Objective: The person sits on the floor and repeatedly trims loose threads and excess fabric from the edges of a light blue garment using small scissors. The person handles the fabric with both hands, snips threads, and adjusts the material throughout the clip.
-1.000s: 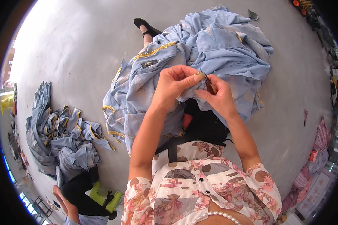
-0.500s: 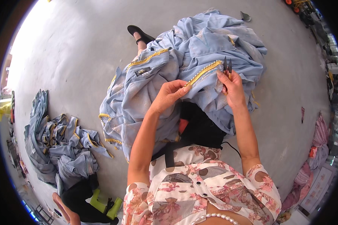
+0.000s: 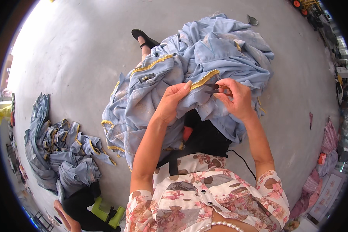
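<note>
A heap of light blue cloth (image 3: pixel 224 56), edged with yellow beaded trim (image 3: pixel 205 79), lies over my lap and onto the floor. My left hand (image 3: pixel 171 101) pinches one trimmed edge between thumb and fingers, and the strip runs up and right from that pinch. In my right hand (image 3: pixel 236 99) is a pair of dark-bladed thread snips (image 3: pixel 210 91). Their blades point left, just below the trim and against the blue cloth; whether they are cutting cannot be made out. A dark label (image 3: pixel 146 78) shows on the cloth left of my hands.
Another pile of blue, yellow-trimmed cloth (image 3: pixel 67 145) lies on the grey floor (image 3: pixel 85 50) at left. Beside it, a person's dark-clothed leg (image 3: pixel 79 208) and a lime-green object (image 3: pixel 110 212) show. Pink bundles (image 3: pixel 328 139) line the right edge. A black shoe (image 3: pixel 145 38) is beyond the heap.
My right hand has turned, swinging the snips from pointing up to pointing left under the trim. It has let go of the trim's far end, which now curves loosely. My left hand keeps its pinch.
</note>
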Motion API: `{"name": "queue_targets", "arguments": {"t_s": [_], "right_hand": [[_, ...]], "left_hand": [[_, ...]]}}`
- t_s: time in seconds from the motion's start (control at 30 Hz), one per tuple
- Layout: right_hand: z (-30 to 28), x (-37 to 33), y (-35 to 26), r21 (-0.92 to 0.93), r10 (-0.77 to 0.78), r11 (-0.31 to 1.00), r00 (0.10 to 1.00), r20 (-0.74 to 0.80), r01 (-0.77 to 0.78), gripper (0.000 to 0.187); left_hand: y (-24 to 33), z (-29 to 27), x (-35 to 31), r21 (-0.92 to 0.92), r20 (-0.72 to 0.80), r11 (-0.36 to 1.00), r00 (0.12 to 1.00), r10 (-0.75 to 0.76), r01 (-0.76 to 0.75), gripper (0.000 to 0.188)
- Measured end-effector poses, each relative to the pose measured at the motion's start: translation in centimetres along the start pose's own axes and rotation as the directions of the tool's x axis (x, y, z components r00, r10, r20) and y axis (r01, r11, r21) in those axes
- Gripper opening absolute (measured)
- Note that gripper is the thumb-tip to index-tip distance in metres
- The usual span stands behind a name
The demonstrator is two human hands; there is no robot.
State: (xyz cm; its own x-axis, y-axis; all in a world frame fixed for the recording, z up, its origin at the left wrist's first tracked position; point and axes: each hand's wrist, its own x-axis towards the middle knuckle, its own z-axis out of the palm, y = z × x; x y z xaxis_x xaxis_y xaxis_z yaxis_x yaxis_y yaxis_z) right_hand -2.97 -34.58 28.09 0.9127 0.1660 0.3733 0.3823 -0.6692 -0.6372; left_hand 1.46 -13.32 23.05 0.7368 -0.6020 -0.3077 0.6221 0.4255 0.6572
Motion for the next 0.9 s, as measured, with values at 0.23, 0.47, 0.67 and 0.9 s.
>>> {"name": "queue_targets", "arguments": {"t_s": [0.23, 0.47, 0.67, 0.9], "right_hand": [[1.4, 0.1, -0.2, -0.038, -0.115, 0.993, 0.993, -0.008, 0.114, 0.028], [1.1, 0.6, -0.5, -0.183, -0.268, 0.947, 0.963, 0.004, 0.264, 0.022], [-0.2, 0.2, -1.3, 0.422, 0.278, 0.871, 0.96, -0.006, -0.25, 0.025], [0.4, 0.0, 1.1, 0.383, 0.428, 0.818, 0.899, 0.093, -0.429, 0.017]], "left_hand": [[0.2, -0.2, -0.1, -0.052, 0.048, 0.996, 0.996, -0.073, 0.075, 0.027], [0.5, 0.1, -0.2, -0.045, 0.039, 0.994, 0.994, -0.099, 0.101, 0.026], [0.7, -0.1, -0.3, -0.002, 0.0, 0.996, 0.996, -0.084, 0.084, 0.027], [2.2, 0.2, 0.1, 0.267, -0.033, 0.963, 0.999, -0.028, 0.036, 0.041]]}}
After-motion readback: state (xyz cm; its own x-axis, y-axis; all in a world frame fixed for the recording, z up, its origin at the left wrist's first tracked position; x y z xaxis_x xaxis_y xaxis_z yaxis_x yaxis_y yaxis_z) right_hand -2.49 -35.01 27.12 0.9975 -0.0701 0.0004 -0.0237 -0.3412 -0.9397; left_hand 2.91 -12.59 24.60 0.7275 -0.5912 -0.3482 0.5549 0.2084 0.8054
